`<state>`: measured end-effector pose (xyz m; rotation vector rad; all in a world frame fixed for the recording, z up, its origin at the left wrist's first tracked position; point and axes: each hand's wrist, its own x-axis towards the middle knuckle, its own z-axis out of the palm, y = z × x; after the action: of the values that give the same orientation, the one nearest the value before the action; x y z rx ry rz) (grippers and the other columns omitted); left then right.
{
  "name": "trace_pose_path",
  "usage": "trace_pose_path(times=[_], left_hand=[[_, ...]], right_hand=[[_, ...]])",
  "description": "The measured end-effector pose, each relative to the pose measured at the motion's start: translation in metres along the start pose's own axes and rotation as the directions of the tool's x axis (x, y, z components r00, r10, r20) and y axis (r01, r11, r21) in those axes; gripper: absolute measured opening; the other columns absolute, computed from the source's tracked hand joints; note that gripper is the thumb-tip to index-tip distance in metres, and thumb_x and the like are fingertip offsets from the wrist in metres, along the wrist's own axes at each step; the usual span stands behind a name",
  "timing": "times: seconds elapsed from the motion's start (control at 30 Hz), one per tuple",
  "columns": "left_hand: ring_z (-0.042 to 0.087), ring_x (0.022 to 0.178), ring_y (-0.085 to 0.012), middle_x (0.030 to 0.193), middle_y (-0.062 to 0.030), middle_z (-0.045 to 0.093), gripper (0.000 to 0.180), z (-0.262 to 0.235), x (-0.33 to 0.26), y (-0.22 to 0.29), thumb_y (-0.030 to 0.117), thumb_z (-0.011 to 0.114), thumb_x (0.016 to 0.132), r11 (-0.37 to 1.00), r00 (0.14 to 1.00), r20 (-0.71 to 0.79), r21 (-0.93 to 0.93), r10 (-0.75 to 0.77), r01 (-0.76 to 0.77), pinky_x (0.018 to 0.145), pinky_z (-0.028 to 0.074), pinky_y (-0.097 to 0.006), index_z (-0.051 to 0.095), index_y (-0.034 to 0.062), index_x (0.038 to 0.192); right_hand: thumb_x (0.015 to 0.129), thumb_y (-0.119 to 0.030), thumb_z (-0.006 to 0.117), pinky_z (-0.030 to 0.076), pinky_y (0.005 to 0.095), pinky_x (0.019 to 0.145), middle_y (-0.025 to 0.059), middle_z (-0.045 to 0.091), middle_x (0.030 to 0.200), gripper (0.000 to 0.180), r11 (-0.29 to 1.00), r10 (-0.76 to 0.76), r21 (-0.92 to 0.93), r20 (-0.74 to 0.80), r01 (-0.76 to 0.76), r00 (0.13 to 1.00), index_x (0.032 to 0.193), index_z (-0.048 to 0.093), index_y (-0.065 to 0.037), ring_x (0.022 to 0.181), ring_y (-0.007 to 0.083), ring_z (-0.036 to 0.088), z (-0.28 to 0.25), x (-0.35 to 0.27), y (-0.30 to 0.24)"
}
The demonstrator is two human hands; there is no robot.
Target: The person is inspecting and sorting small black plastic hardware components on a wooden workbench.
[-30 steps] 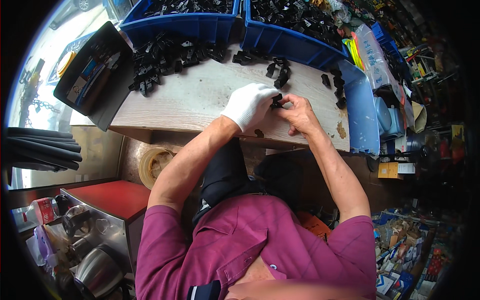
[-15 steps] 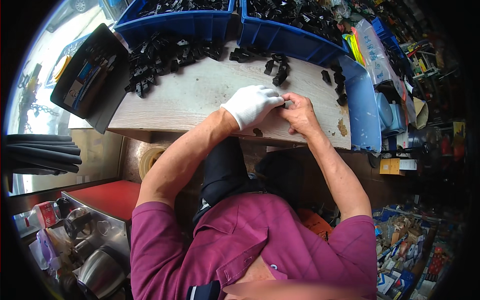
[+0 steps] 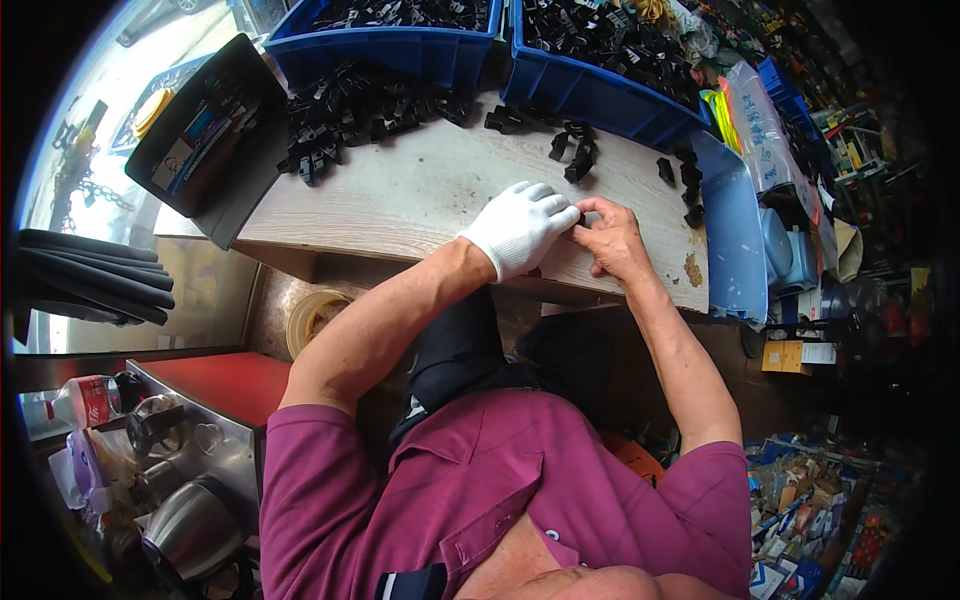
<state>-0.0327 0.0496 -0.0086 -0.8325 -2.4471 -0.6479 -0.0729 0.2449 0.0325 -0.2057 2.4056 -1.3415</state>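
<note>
Over the table's near edge, my left hand (image 3: 522,230), in a white knitted glove, has its fingers drawn together against my right fingers. My bare right hand (image 3: 615,243) pinches with thumb and forefinger. Between the fingertips shows a bit of a small black part (image 3: 582,220), mostly hidden by both hands. Beyond my hands lie a few loose black clip-like parts (image 3: 578,160), with more black parts (image 3: 690,185) towards the right edge. A larger heap of such parts (image 3: 340,115) spreads across the far left of the table (image 3: 400,195).
Two blue bins (image 3: 440,60) (image 3: 600,95) full of black parts stand at the back. A dark upright panel (image 3: 205,140) is at the left. On the right are a light-blue tray (image 3: 738,235) and crowded shelves. A red-topped cabinet (image 3: 220,385) stands at lower left.
The whole view has shifted, so the table and bins appear further right. My hands stay together at the black part, slightly closer to me, the gloved hand a little turned.
</note>
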Motion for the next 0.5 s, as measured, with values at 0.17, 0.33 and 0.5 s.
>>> trace_pose_path(times=[0.17, 0.33, 0.5], left_hand=[[0.064, 0.106, -0.0337, 0.111, -0.0114, 0.069, 0.038, -0.01, 0.002, -0.007, 0.01, 0.067, 0.081, 0.99, 0.988, -0.066, 0.01, -0.142, 0.142, 0.09, 0.054, -0.043, 0.067, 0.0095, 0.119], [0.062, 0.103, -0.0306, 0.103, -0.0085, 0.067, 0.032, -0.053, 0.0, -0.091, 0.003, 0.065, 0.076, 0.784, 0.939, -0.295, 0.534, -0.178, 0.316, 0.085, 0.052, -0.042, 0.069, 0.0081, 0.108], [0.065, 0.103, -0.029, 0.105, -0.0088, 0.069, 0.023, -0.044, -0.012, -0.107, 0.005, 0.063, 0.081, 0.809, 0.964, -0.12, 0.526, -0.238, 0.265, 0.084, 0.053, -0.042, 0.07, 0.0082, 0.103]], right_hand=[[0.083, -0.012, 0.077, 0.043, 0.026, 0.035, -0.0055, 0.048, 0.055, 0.027, 0.999, 0.012, 0.052, -0.032, -0.011, 0.999, 0.105, 0.068, -0.001, 0.042, 0.0053, 0.041, -0.006, -0.003, 0.005], [0.087, -0.02, 0.081, 0.053, 0.0298, 0.04, -0.0003, 0.055, 0.063, 0.033, 0.934, 0.079, 0.356, -0.108, -0.036, 0.991, 0.106, 0.06, -0.002, 0.039, 0.0082, 0.047, -0.023, -0.006, 0.017], [0.089, -0.022, 0.079, 0.06, 0.0346, 0.045, 0.0024, 0.057, 0.061, 0.031, 0.886, 0.185, 0.462, -0.402, 0.025, 0.897, 0.106, 0.062, -0.002, 0.039, 0.0113, 0.052, -0.07, 0.009, 0.023]])
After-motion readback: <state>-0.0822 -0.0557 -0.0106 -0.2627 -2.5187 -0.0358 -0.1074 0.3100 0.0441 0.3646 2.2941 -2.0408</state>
